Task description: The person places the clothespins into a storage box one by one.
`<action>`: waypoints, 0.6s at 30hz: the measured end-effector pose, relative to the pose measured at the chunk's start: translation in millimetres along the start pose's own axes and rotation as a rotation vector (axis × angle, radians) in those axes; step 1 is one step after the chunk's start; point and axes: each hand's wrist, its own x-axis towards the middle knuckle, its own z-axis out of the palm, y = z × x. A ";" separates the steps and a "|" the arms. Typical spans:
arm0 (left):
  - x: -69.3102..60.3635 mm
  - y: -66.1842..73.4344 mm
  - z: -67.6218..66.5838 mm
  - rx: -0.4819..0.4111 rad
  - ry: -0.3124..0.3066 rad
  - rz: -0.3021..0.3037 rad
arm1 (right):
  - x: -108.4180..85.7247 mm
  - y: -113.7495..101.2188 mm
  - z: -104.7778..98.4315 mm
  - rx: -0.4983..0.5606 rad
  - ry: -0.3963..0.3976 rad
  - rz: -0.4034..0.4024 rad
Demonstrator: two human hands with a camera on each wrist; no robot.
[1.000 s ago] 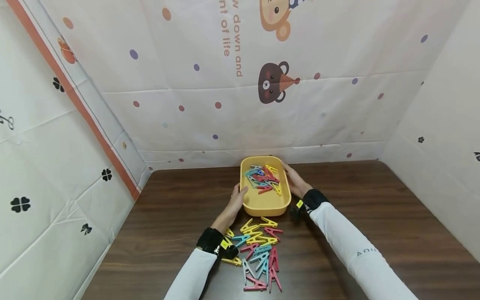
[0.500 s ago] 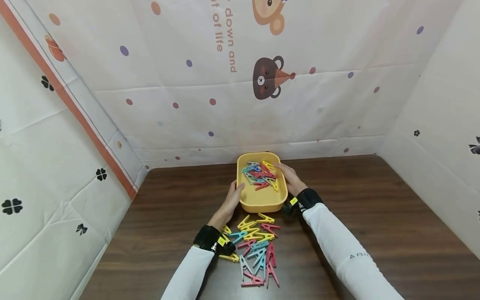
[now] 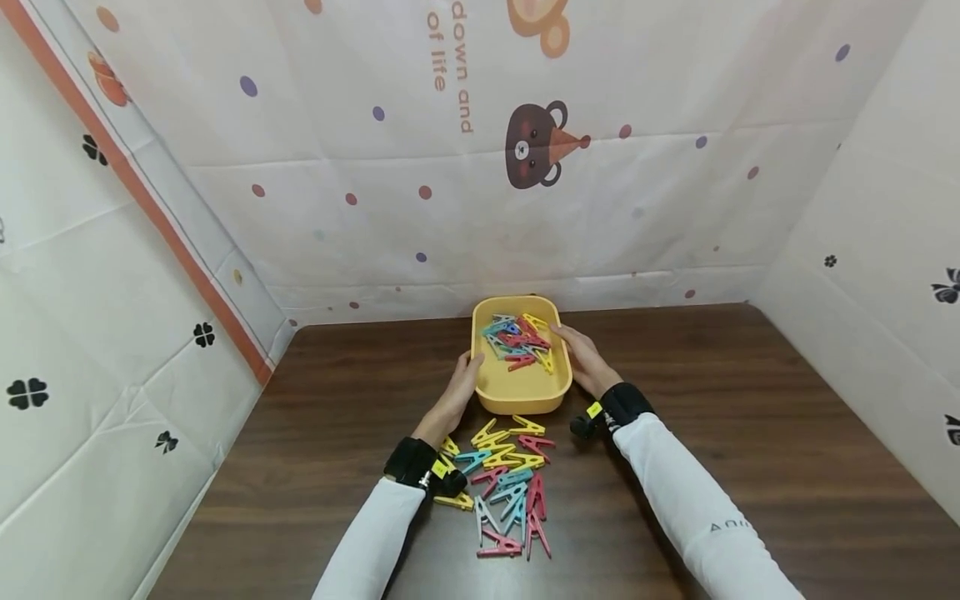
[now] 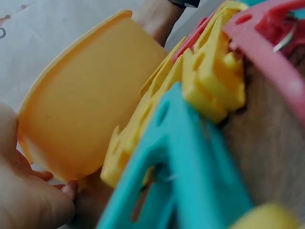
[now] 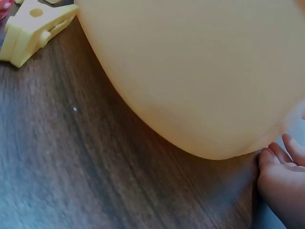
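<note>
Head view — the yellow tub has rounded corners.

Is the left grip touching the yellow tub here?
Touching. The head view shows it: the left grip is at the side of the yellow tub, its thumb lapping over the rim.

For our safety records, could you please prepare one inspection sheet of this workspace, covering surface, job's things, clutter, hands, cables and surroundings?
Surface: brown wood-grain table.
Job's things: yellow bin with coloured clips inside; loose clips in red, yellow, blue and pale tones lie on the table, on the bin's near side.
Clutter: nothing seen besides the loose clips.
Hands: left hand holds the bin's left side; right hand holds its right side.
Cables: nothing seen.
Surroundings: white printed sheets behind and at both sides.
</note>
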 end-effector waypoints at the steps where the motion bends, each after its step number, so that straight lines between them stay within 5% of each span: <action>1: -0.3 1.3 -2.9 -0.009 -0.009 0.003 | -0.4 0.7 0.2 -0.002 0.007 -0.001; 6: -8.6 21.5 -33.3 -0.006 -0.011 0.001 | 2.0 -0.3 1.9 -0.022 0.041 0.006; 9: -29.6 37.6 -57.5 0.143 -0.052 0.008 | 4.5 1.3 2.3 -0.031 0.037 0.007; 14: -76.4 67.1 -86.3 0.700 -0.316 0.151 | 5.1 3.7 0.4 -0.046 0.022 -0.014; 18: -111.6 72.2 -89.6 1.082 -0.520 0.338 | 3.5 2.6 -2.5 -0.069 0.023 -0.013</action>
